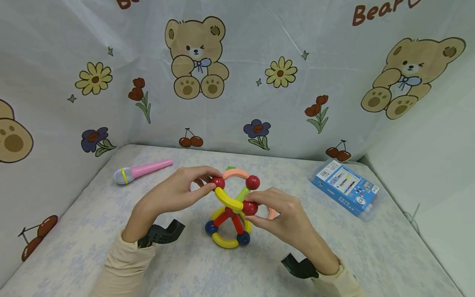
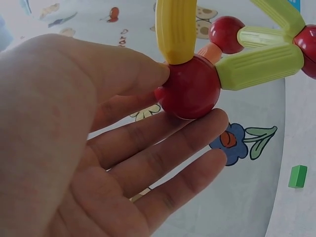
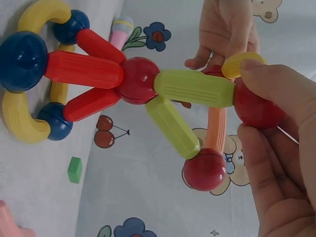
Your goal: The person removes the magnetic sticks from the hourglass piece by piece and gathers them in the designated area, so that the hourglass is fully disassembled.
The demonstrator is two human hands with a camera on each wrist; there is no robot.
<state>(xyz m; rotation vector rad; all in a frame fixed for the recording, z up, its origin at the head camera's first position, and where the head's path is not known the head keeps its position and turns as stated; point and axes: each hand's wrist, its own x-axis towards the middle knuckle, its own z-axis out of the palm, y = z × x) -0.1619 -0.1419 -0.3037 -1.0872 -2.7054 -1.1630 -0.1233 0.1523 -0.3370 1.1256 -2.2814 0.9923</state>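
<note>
A toy of magnetic balls and rods stands on the table: blue balls (image 3: 22,61) and curved yellow rods form its base ring, and red rods (image 3: 86,70) rise to a central red ball (image 3: 139,80). Light green rods (image 3: 195,88) branch up to red balls. My left hand (image 1: 182,185) pinches the upper left red ball (image 2: 192,89) between thumb and fingers. With thumb and fingers my right hand (image 1: 283,210) grips the near right red ball (image 1: 250,208). A curved yellow rod (image 1: 228,200) spans these two balls. A curved orange rod (image 1: 236,173) reaches the far red ball (image 1: 252,182).
A pink toy microphone (image 1: 148,168) lies at the back left. At the right lies a blue box (image 1: 346,185) in clear plastic. A small green block (image 3: 74,170) sits behind the toy, and a salmon-coloured piece (image 1: 272,213) shows partly behind my right hand.
</note>
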